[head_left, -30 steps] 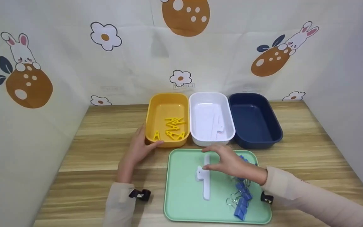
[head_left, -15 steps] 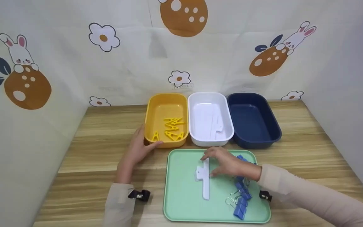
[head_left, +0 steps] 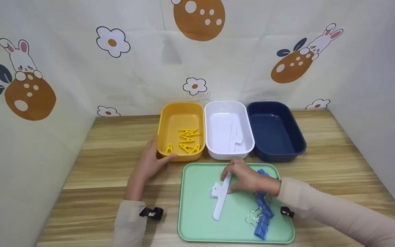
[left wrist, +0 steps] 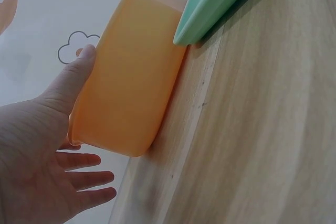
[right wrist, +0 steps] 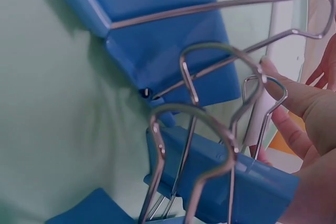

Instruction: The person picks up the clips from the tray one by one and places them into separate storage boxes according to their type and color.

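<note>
White bar clip (head_left: 221, 199) is now sitting skewed on the green tray (head_left: 201, 234): far end turning toward the tray's far-right corner, near end toward its left edge; half a second ago it was running nearly square to the near edge. Right hand (head_left: 244, 176) is pinching it, narrow grip: fingers curling over the left side of its far part, thumb bearing on the right side. Guess: gripping the far part is suiting an arm coming in from the right edge, over the blue binder clips (head_left: 262, 226) lying along it; skew is probably coming from that off-centre pinch. Left hand (head_left: 149, 164) isn't clamping: thumb resting at the yellow bin's (head_left: 183, 157) near rim, fingers extending past its left side, spread wide, probably steadying that corner. Bin is standing on the desk (head_left: 105, 154), beyond the tray's far edge, yellow pegs (head_left: 193, 132) lying inside.
</note>
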{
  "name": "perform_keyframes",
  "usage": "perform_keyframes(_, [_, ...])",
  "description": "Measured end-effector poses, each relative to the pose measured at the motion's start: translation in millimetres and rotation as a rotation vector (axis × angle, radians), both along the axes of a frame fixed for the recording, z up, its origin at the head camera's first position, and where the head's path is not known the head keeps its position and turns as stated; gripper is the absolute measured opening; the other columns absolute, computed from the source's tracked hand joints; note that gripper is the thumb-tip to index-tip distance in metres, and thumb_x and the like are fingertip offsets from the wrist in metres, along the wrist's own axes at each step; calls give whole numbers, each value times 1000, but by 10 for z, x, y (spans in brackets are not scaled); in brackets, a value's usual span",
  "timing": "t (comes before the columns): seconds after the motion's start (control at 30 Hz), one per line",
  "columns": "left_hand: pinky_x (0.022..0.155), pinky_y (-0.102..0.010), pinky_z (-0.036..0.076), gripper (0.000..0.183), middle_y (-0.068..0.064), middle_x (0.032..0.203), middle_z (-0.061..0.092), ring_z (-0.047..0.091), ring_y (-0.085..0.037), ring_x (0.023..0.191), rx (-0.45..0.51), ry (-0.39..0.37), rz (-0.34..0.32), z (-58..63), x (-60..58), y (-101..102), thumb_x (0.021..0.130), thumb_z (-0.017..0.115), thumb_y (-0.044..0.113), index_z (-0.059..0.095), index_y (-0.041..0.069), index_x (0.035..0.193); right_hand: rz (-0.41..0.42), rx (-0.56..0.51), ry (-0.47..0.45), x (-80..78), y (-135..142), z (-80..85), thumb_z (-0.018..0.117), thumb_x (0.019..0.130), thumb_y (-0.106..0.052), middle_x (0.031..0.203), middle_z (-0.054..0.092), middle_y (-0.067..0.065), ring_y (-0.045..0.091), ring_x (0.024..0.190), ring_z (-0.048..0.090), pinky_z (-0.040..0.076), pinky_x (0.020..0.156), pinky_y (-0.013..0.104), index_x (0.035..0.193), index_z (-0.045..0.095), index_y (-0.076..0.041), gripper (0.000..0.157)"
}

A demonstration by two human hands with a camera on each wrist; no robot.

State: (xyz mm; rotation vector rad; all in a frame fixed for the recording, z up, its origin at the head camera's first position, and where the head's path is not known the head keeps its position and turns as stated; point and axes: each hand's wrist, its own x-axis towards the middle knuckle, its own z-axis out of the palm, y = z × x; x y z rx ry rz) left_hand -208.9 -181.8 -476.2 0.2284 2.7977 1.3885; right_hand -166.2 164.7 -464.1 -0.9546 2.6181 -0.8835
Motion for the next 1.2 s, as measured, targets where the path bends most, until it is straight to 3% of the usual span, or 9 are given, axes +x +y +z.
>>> perform_keyframes(0.23, [130,-54,22,101,-16,172,29,29,-34,158,6,-11,-5,-1,-6,-4,94,81,39,19,13,170,41,5,99,-8,33,-54,98,69,-12,88,66,4,13,89,47,36,82,30,86,77,-11,27])
perform_keyframes(0.5, [130,-53,22,101,-18,169,32,30,-35,156,3,4,-14,2,-2,-11,94,82,37,20,9,169,23,84,77,-4,34,-17,94,77,-22,91,65,-1,16,90,50,39,84,40,85,74,-17,22])
perform_keyframes(0.57, [130,-53,22,101,-18,170,31,30,-35,157,2,1,-14,0,-2,-14,94,82,36,20,9,169,41,67,91,-34,54,-70,93,78,-24,89,66,-4,16,88,51,39,82,41,84,72,-18,23])
perform_keyframes(0.7, [130,-54,21,102,-18,170,29,28,-36,158,4,-6,-12,-8,-2,-12,94,82,37,19,9,169,62,4,106,-182,139,-372,93,78,-31,85,67,-13,7,85,55,37,76,33,82,70,-23,25])
perform_keyframes(0.77, [130,-54,21,102,-18,171,29,28,-36,158,1,-12,-10,-7,1,-11,94,82,38,19,9,169,71,1,108,-221,155,-437,92,80,-30,84,68,-14,4,83,57,38,74,31,83,70,-23,24])
perform_keyframes(0.83, [130,-54,21,102,-18,171,29,28,-36,158,-2,-12,-9,-7,0,-9,94,82,38,19,9,169,78,13,87,-201,141,-369,92,81,-28,83,70,-12,4,80,59,40,73,30,85,70,-20,23])
perform_keyframes(0.97, [130,-53,22,101,-18,171,29,29,-36,157,-12,-4,-13,-13,-10,-10,95,81,37,19,9,169,83,52,-3,-93,71,-74,90,84,-25,83,71,-5,9,79,61,41,76,32,90,72,-14,23])
perform_keyframes(1.07, [130,-53,22,100,-18,170,30,29,-36,157,-7,-6,-11,-12,-15,-9,94,82,36,20,9,169,83,72,-52,-61,47,18,87,86,-21,84,71,-4,9,80,60,38,78,31,94,74,-11,18])
perform_keyframes(1.2, [130,-53,22,101,-17,170,31,30,-35,157,4,-6,-10,-2,-9,-5,94,82,37,20,11,169,119,70,-30,-62,49,50,82,90,-18,82,69,-4,5,78,57,38,74,30,92,74,-10,11])
